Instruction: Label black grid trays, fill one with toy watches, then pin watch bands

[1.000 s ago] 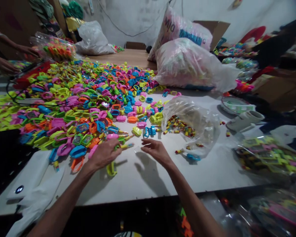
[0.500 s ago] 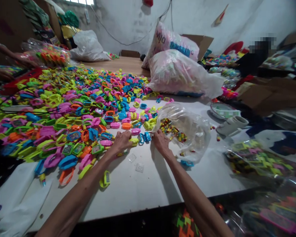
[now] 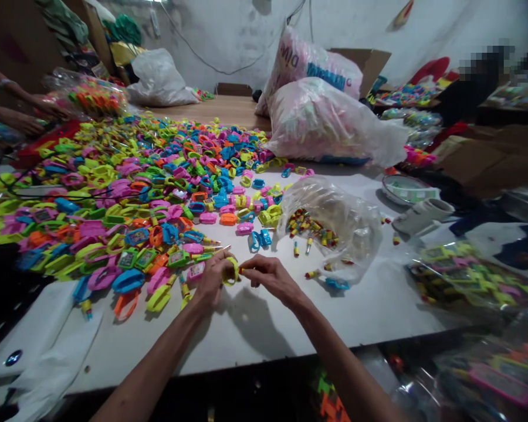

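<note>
My left hand [image 3: 212, 276] is closed around a yellow toy watch [image 3: 232, 271], raised a little over the table. Facing it, my right hand [image 3: 270, 278] pinches a small red-and-yellow piece [image 3: 242, 271] against the watch's open loop; fingers partly hide it. A blue toy watch [image 3: 260, 239] lies just beyond both hands. Right of them, a clear plastic bag [image 3: 361, 218] lies open with many small striped tubes [image 3: 310, 227] inside. A few loose tubes [image 3: 296, 249] rest in front of the bag, near a blue piece [image 3: 337, 283].
A wide heap of colourful toy watches [image 3: 158, 176] covers the table's left and back. Full plastic sacks [image 3: 325, 123] stand behind. A white mug [image 3: 422, 215] lies on its side by a bowl [image 3: 407, 190]. Another person's hands [image 3: 30, 120] are at the far left.
Both hands have drawn nearer to me and together. The left has lifted a yellow watch, and the right has left the bag's edge with a small piece. Loose tubes now show before the bag.
</note>
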Tool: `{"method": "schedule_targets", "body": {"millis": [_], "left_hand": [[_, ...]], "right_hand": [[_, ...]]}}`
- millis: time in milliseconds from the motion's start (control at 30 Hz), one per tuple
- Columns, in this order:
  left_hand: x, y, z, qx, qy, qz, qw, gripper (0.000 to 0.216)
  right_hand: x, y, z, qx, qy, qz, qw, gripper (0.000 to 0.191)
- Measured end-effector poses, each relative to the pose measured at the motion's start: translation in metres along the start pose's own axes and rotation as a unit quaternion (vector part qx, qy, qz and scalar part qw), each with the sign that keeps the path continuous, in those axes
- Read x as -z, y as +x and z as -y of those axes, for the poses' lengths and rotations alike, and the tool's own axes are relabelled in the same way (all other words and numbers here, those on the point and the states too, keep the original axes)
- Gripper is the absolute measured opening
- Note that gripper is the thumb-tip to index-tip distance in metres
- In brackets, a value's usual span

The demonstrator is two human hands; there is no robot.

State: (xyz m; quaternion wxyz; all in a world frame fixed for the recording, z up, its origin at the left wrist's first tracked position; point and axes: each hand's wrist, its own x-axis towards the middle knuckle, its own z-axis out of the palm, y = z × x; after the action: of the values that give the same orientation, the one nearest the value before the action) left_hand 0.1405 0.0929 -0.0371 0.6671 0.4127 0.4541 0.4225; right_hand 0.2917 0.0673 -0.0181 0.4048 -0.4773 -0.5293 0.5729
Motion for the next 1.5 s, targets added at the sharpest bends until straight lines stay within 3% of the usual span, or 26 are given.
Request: {"method": "schedule_targets", "body": {"millis": [100,367,567,800,900,1067,1167,1233,1300,1333,1400,1433,1500], "left_hand": [[0.005,-0.006,0.004,0.03,0.028,0.041,0.998,0.005],[0.016,-0.015,0.002,0.034,0.116,0.116,0.986,0.007],[0.015,-0.014,-0.004,0.052,0.143,0.132,0.979,0.009],[0.02,-0.01,-0.008,0.093,0.154,0.214,0.96,0.017],[0.021,-0.008,-0.007,0.1,0.22,0.227,0.943,0.023],[0.027,-0.005,-0.011,-0.014,0.428,0.234,0.873,0.021],[0.036,-0.001,-0.029,-0.114,0.613,0.141,0.769,0.02],[0.038,0.007,-0.041,-0.178,0.712,0.049,0.677,0.021],[0.03,0.02,-0.045,-0.238,0.749,0.008,0.619,0.022],[0.022,0.028,-0.042,-0.265,0.75,0.017,0.606,0.021],[0.001,0.047,-0.027,-0.306,0.732,0.083,0.603,0.023],[-0.011,0.057,-0.016,-0.314,0.722,0.118,0.605,0.027],[-0.029,0.074,0.005,-0.289,0.708,0.117,0.633,0.031]], "right_hand": [[-0.001,-0.004,0.002,-0.007,0.059,-0.008,0.998,0.024],[0.002,-0.006,0.006,0.023,0.037,0.038,0.998,0.018],[0.003,-0.007,0.002,0.034,0.069,0.052,0.996,0.017],[0.011,-0.006,-0.007,0.05,0.031,0.074,0.996,0.017],[0.009,-0.007,-0.01,0.064,-0.005,0.08,0.995,0.014],[0.01,-0.007,-0.018,0.071,-0.132,0.051,0.987,0.015],[0.036,0.0,-0.022,0.017,-0.247,-0.035,0.968,0.029],[0.062,0.008,-0.024,-0.056,-0.369,-0.161,0.914,0.031],[0.085,0.017,-0.025,-0.123,-0.446,-0.251,0.85,0.026],[0.093,0.021,-0.025,-0.145,-0.459,-0.271,0.833,0.025],[0.102,0.029,-0.028,-0.166,-0.449,-0.273,0.834,0.026],[0.103,0.032,-0.03,-0.168,-0.439,-0.272,0.84,0.028],[0.099,0.034,-0.035,-0.167,-0.41,-0.268,0.856,0.03]]}}
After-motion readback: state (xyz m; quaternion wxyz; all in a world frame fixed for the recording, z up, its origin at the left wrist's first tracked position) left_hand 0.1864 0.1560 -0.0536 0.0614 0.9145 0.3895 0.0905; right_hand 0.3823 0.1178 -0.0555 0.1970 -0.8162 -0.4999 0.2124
